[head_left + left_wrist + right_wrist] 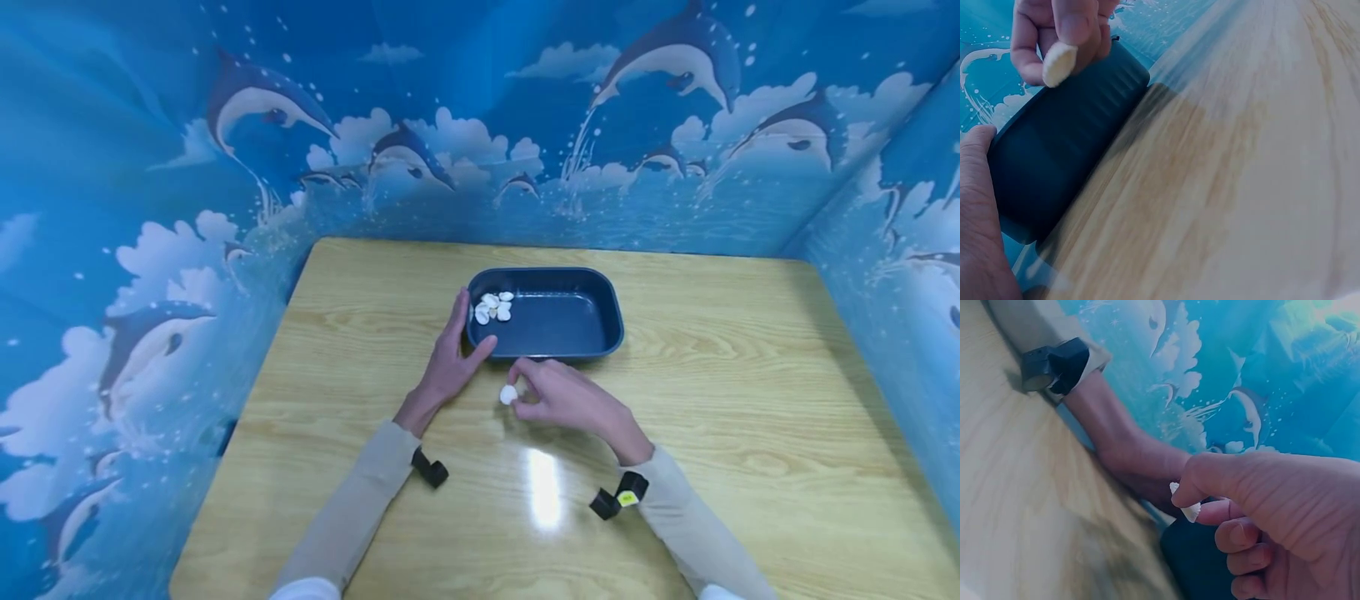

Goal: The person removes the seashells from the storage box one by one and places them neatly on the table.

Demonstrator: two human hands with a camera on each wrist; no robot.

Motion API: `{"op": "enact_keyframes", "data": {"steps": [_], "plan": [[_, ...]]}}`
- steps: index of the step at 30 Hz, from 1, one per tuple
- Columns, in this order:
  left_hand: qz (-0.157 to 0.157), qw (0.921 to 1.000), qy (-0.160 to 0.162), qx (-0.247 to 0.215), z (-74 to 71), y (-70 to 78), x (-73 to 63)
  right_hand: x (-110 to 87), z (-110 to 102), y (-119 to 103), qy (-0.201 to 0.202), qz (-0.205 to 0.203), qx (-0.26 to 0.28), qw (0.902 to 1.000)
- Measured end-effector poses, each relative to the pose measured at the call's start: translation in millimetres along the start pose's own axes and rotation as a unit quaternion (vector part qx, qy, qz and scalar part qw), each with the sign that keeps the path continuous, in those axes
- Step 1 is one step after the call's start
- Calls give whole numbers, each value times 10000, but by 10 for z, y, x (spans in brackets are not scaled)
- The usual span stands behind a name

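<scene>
The likeliest slip is a dropped shell: the right hand [566, 398] pinches one white shell [508, 394] between thumb and forefinger, above the worktop [750, 400] just on the near side of the tray [558, 325], so a loose pinch could let it fall there — or the tray's near rim could knock it free if the hand passes too low. The left hand [448, 365] lies with straight, spread fingers against the tray's left end and its thumb at the near rim; too hard a push from it could slide the tray and jostle the loose shells [504, 311] heaped at that end. Counted up: one tray, two hands, one shell in the pinch and about six in the tray — they overlap, so the exact number is unsure.
</scene>
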State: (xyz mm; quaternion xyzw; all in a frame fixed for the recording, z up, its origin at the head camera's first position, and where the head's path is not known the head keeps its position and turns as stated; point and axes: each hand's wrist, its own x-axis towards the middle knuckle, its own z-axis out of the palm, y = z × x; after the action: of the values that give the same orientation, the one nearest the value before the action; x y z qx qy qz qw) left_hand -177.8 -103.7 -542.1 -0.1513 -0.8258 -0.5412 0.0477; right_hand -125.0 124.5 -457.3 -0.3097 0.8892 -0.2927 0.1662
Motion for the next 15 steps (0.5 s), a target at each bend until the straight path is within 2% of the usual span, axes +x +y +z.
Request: {"op": "enact_keyframes", "data": {"steps": [9,15], "plan": [[-37,10000,-14,-26,-1,-14,9,104,108,101,-139,10,38,9999],[-18,10000,27,-32,5,-15,16,185,208,157,-67,-152,-26,9999]]}}
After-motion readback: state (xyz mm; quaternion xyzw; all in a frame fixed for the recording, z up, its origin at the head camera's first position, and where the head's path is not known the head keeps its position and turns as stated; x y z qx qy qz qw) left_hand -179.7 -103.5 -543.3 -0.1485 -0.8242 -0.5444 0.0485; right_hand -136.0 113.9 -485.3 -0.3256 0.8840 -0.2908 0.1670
